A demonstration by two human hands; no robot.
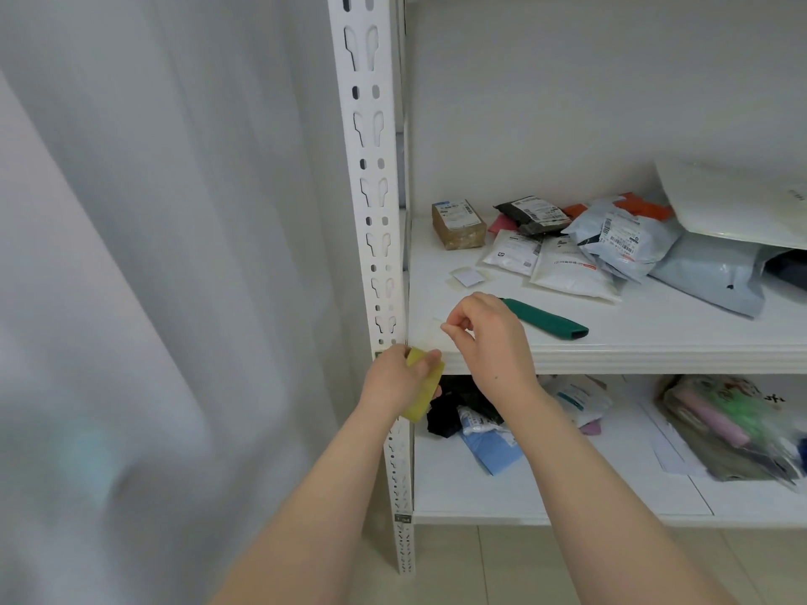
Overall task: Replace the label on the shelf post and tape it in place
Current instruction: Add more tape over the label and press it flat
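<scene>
Left hand [395,377] gripping yellowish tape roll [425,386] against white slotted shelf post [371,168], right hand [489,338] at its 2 o'clock, pinching clear glossy tape strip [430,331]

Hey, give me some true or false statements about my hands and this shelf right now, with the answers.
The left hand grips a yellowish roll of tape. True.
The right hand lies flat on the white shelf board. False: it pinches a clear tape strip above the board's front edge.
A dark green oblong object lies on that board. True.
The small brown cardboard box stands on the floor. False: it sits on the board, near the white perforated metal post.
</scene>
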